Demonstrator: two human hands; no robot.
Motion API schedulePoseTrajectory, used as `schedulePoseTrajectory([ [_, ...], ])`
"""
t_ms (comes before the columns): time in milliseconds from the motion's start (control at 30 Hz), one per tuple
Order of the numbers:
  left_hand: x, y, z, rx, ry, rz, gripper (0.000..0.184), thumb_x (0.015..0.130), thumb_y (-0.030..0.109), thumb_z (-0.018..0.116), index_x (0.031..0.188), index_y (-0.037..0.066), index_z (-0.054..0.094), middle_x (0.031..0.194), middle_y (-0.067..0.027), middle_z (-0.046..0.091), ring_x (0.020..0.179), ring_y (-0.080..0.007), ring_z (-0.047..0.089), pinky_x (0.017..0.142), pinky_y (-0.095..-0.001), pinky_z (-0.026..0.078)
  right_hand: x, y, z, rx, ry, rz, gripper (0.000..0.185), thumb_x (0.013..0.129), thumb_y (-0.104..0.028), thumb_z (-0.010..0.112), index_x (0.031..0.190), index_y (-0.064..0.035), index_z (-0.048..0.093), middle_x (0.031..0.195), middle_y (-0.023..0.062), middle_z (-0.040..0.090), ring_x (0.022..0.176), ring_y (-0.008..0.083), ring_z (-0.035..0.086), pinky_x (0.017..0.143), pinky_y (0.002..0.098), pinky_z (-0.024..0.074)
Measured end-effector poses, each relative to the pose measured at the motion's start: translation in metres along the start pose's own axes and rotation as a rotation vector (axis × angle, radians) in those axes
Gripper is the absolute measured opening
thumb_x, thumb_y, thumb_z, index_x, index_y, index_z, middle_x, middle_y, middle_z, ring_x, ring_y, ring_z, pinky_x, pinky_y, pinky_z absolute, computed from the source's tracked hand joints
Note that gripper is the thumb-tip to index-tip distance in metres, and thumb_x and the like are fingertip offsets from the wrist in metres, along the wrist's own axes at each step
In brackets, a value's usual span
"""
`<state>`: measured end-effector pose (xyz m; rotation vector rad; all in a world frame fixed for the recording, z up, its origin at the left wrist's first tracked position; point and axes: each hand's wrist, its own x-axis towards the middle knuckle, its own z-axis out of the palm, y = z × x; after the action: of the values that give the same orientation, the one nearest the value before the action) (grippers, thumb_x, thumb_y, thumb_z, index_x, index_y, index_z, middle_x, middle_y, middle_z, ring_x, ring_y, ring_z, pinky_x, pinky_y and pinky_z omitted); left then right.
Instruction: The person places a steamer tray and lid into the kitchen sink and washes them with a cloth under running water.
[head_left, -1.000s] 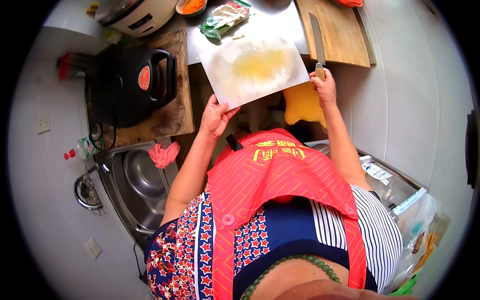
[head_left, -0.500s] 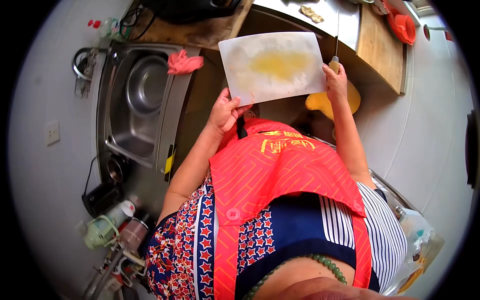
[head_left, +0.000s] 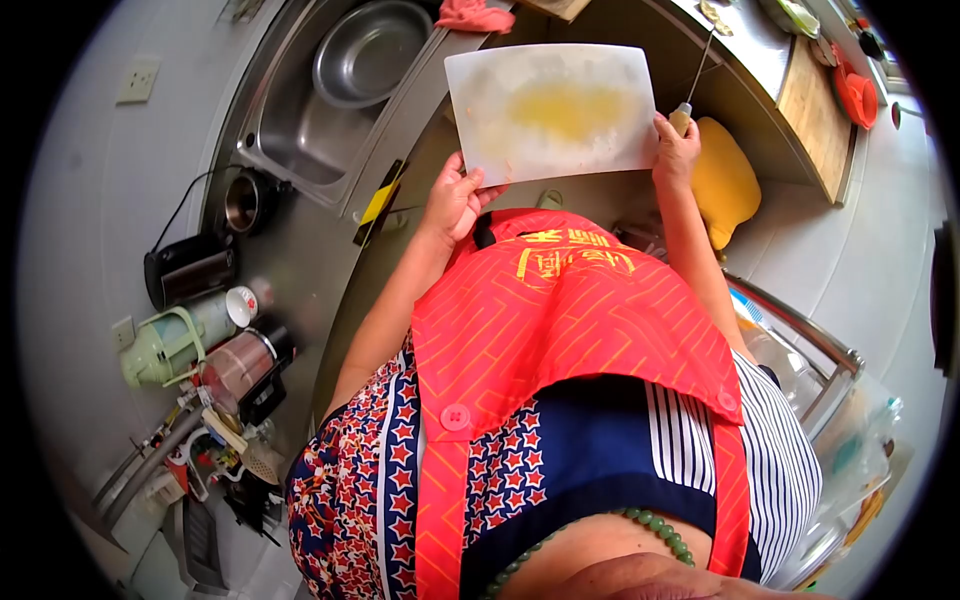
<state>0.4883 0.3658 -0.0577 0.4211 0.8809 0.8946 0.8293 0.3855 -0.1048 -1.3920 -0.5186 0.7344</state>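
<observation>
A thin white cutting board (head_left: pixel 490 110) with a yellow stain across its middle is held out in front of the red apron. My left hand (head_left: pixel 457 203) grips its lower left corner, thumb on top and fingers underneath. At the right edge, my right hand (head_left: pixel 677 153) pinches the board and also holds a knife by its light tan handle (head_left: pixel 680 119). The knife's blade (head_left: pixel 702 68) points up and away, seen nearly edge-on as a thin line.
To the left is a steel sink (head_left: pixel 300 150) with a metal basin (head_left: pixel 372 55) in it. A pink cloth (head_left: pixel 475 15) lies on its edge. An electric kettle (head_left: pixel 190 270) and a green thermos (head_left: pixel 160 345) stand at left. A yellow cushion-like object (head_left: pixel 725 180) is beyond my right arm.
My body and view have turned, so the sink and cloth appear higher and farther right. The board and knife stay in my hands, slightly higher in view.
</observation>
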Motion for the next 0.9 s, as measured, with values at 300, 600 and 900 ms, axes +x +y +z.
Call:
schedulePoseTrajectory([
  [300,-0.093,0.029,-0.104,0.138,0.076,-0.014,0.030,0.095,0.011,0.044,0.124,0.010,0.037,0.112,-0.0124,0.057,0.093,-0.0252,0.063,0.069,-0.0288,0.051,-0.110,-0.011,0.080,0.030,-0.175,-0.058,0.027,0.073,-0.006,0.068,0.095,-0.0014,0.054,0.088,0.0059,0.064,0.073,0.0101,0.057,0.068,0.0225,0.0463],
  [600,-0.160,-0.002,-0.204,-0.050,0.224,0.068,0.027,0.093,0.007,0.043,0.119,0.009,0.037,0.111,-0.0141,0.055,0.086,-0.0257,0.063,0.065,-0.0299,0.052,-0.181,0.022,0.160,-0.147,-0.443,-0.058,0.024,0.073,-0.009,0.066,0.094,-0.0002,0.061,0.083,0.0024,0.064,0.071,0.0083,0.056,0.066,0.0226,0.0470],
  [900,-0.228,-0.050,-0.271,-0.300,0.358,0.205,0.027,0.093,0.006,0.043,0.119,0.011,0.036,0.106,-0.0094,0.053,0.089,-0.0281,0.062,0.071,-0.0328,0.054,-0.256,0.052,0.225,-0.352,-0.655,-0.108,0.025,0.076,-0.013,0.065,0.097,-0.0016,0.057,0.090,0.0034,0.064,0.078,0.0097,0.056,0.071,0.0248,0.0462],
])
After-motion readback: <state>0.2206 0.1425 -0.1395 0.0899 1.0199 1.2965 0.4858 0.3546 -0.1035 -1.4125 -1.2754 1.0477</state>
